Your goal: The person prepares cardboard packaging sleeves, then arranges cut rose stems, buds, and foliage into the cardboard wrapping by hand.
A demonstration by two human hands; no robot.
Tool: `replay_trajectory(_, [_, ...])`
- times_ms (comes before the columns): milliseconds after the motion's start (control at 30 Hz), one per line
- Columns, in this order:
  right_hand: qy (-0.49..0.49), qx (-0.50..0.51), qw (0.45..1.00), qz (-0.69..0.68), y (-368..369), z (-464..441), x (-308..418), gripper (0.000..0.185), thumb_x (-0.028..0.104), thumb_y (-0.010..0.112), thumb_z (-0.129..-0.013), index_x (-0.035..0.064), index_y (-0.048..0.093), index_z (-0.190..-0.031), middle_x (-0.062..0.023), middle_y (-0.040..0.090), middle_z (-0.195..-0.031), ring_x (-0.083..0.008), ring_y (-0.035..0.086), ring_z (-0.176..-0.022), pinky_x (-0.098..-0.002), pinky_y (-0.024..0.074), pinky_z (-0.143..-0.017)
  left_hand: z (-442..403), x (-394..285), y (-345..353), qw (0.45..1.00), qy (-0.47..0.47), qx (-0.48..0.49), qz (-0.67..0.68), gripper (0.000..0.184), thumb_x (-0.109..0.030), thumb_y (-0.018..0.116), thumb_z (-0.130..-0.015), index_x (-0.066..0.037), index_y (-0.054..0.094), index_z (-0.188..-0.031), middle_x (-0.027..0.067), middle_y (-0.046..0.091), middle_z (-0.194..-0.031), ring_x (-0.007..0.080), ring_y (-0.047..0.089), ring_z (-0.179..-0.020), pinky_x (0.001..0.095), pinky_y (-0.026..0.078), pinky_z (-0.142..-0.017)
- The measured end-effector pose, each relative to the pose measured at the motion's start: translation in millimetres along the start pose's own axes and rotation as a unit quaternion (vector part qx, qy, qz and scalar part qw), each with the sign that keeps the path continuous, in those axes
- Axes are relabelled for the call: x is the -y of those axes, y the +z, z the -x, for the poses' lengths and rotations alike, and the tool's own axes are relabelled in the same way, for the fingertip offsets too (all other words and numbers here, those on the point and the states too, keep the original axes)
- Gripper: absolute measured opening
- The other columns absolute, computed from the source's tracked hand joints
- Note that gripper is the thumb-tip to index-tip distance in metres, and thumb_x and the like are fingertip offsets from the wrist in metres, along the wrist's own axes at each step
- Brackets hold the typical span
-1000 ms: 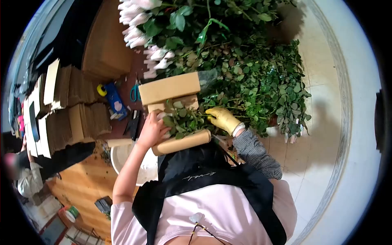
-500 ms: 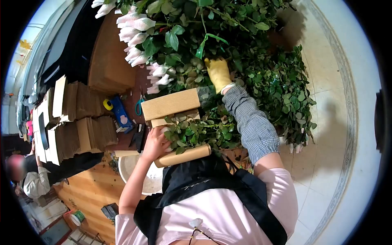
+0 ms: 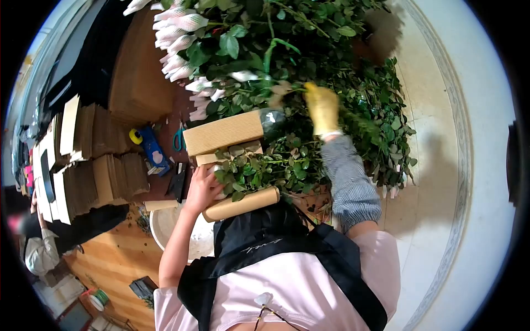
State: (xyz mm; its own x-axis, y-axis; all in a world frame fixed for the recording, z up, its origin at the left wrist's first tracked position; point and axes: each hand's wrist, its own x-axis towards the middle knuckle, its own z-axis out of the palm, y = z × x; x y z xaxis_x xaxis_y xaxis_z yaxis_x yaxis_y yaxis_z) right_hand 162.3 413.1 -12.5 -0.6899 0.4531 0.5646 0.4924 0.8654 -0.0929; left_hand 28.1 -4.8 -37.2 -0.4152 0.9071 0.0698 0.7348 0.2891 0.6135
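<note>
My bare left hand (image 3: 204, 188) is curled round the netted flower heads at the left end of a leafy bunch (image 3: 276, 168). The bunch lies between a corrugated cardboard piece (image 3: 223, 132) and a rolled cardboard edge (image 3: 243, 203). In a yellow glove, my right hand (image 3: 321, 107) is closed on a flower stem above the green foliage, blurred by motion. A white-netted bud (image 3: 243, 76) points left from that stem. Beyond it lies a big pile of leafy stems (image 3: 309, 33) with white-netted heads (image 3: 179, 27) on its left side.
Stacked cardboard pieces (image 3: 102, 179) stand at the left, near a blue box (image 3: 153, 151), teal scissors (image 3: 178, 139) and a black tool (image 3: 177, 182). A white tub (image 3: 163, 223) is below the table edge. Another person's sleeve (image 3: 41, 255) shows at far left.
My gloved right hand moved from the near bunch up to the pile, then back right with a flower stem. My left hand stayed at the bunch's netted heads.
</note>
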Motion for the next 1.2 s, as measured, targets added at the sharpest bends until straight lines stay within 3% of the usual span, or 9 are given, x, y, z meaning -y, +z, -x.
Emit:
replay_trajectory(300, [-0.099, 0.191, 0.929, -0.302, -133.3, 10.8, 41.3, 0.027, 0.015, 0.068, -0.09, 0.0217, 0.071, -0.116, -0.0008, 0.058, -0.067, -0.0195, 0.052, -0.057, -0.0312, 0.0469, -0.058, 0.3, 0.1, 0.2, 0.988, -0.086, -0.012, 0.127, 0.055, -0.012, 0.08, -0.074, -0.004, 0.057, -0.123, 0.0187, 0.056, -0.115, 0.0408, 0.054, -0.109, 0.0455, 0.046, -0.094])
replay_trajectory(367, [-0.172, 0.115, 0.948, -0.24, -112.3, 37.6, 73.2, 0.023, 0.019, 0.069, -0.09, 0.0227, 0.073, -0.112, -0.0018, 0.061, -0.065, -0.0173, 0.053, -0.054, -0.0294, 0.0459, -0.056, 1.2, 2.0, 1.6, 0.98, -0.124, 0.027, 0.156, 0.058, -0.006, 0.079, -0.076, -0.002, 0.054, -0.128, 0.0192, 0.058, -0.113, 0.0361, 0.06, -0.098, 0.0412, 0.051, -0.086])
replay_trajectory(567, [-0.053, 0.213, 0.971, -0.097, -25.2, 118.5, 105.8, 0.013, 0.008, 0.066, -0.083, 0.0069, 0.069, -0.07, -0.0107, 0.067, -0.066, -0.0247, 0.065, -0.058, -0.0375, 0.0514, -0.054, 1.5, -1.1, -4.0, 0.998, -0.057, 0.001, 0.003, 0.059, -0.019, 0.08, -0.074, 0.0, 0.059, -0.126, 0.0161, 0.062, -0.116, 0.0355, 0.059, -0.106, 0.045, 0.049, -0.092])
replay_trajectory(767, [-0.042, 0.288, 0.956, -0.027, -44.8, 117.3, 124.1, 0.014, 0.012, 0.059, -0.089, 0.0069, 0.073, -0.087, -0.0099, 0.072, -0.081, -0.0286, 0.069, -0.074, -0.0398, 0.0554, -0.07, -11.6, -11.2, -16.2, 0.991, 0.03, -0.01, -0.128, 0.055, -0.025, 0.083, -0.066, -0.006, 0.063, -0.113, 0.0139, 0.049, -0.133, 0.0367, 0.048, -0.123, 0.049, 0.039, -0.103])
replay_trajectory(833, [0.072, 0.197, 0.952, -0.222, -15.4, 152.8, 111.7, 0.017, 0.015, 0.064, -0.087, 0.009, 0.074, -0.099, -0.0093, 0.074, -0.089, -0.0292, 0.07, -0.083, -0.0402, 0.0559, -0.078, -14.9, -8.5, -12.2, 0.995, -0.009, 0.024, -0.097, 0.057, -0.022, 0.084, -0.064, -0.009, 0.062, -0.115, 0.0174, 0.047, -0.135, 0.0393, 0.045, -0.125, 0.0512, 0.037, -0.105])
replay_trajectory(900, [0.104, 0.331, 0.921, -0.18, -21.5, 129.2, 97.4, 0.03, 0.015, 0.07, -0.086, 0.0116, 0.071, -0.115, -0.0115, 0.072, -0.11, -0.0269, 0.069, -0.098, -0.0362, 0.0549, -0.088, -13.6, -6.4, -4.9, 0.997, -0.045, 0.028, -0.06, 0.058, -0.02, 0.083, -0.064, -0.009, 0.061, -0.116, 0.0175, 0.046, -0.135, 0.0406, 0.045, -0.125, 0.0521, 0.038, -0.105])
replay_trajectory(1000, [0.238, 0.568, 0.67, -0.415, -50.3, 71.6, 74.8, 0.051, 0.02, 0.066, -0.095, 0.0112, 0.051, -0.142, -0.0146, 0.058, -0.139, -0.0261, 0.06, -0.12, -0.0354, 0.0491, -0.103, -9.2, 0.5, -0.6, 0.996, -0.032, 0.015, -0.082, 0.061, -0.021, 0.083, -0.065, -0.009, 0.059, -0.12, 0.0177, 0.045, -0.139, 0.0409, 0.044, -0.127, 0.0528, 0.037, -0.106])
replay_trajectory(1167, [0.107, 0.108, 0.963, -0.224, 0.2, 13.7, 67.8, 0.048, 0.015, 0.066, -0.091, 0.0123, 0.055, -0.138, -0.0169, 0.069, -0.116, -0.0296, 0.068, -0.105, -0.038, 0.054, -0.094, -3.4, 5.2, 4.8, 0.995, -0.043, 0.006, -0.085, 0.064, -0.022, 0.083, -0.067, -0.008, 0.059, -0.125, 0.0161, 0.046, -0.14, 0.0377, 0.044, -0.13, 0.0523, 0.033, -0.11])
replay_trajectory(1200, [0.136, 0.185, 0.967, -0.109, 12.7, -0.3, 73.3, 0.048, 0.012, 0.067, -0.087, 0.0087, 0.057, -0.134, -0.0162, 0.071, -0.103, -0.0324, 0.069, -0.093, -0.0394, 0.0557, -0.086, -3.4, 3.3, 3.9, 0.995, -0.048, 0.006, -0.082, 0.065, -0.022, 0.083, -0.067, -0.008, 0.059, -0.126, 0.0153, 0.047, -0.14, 0.0369, 0.044, -0.13, 0.052, 0.032, -0.111])
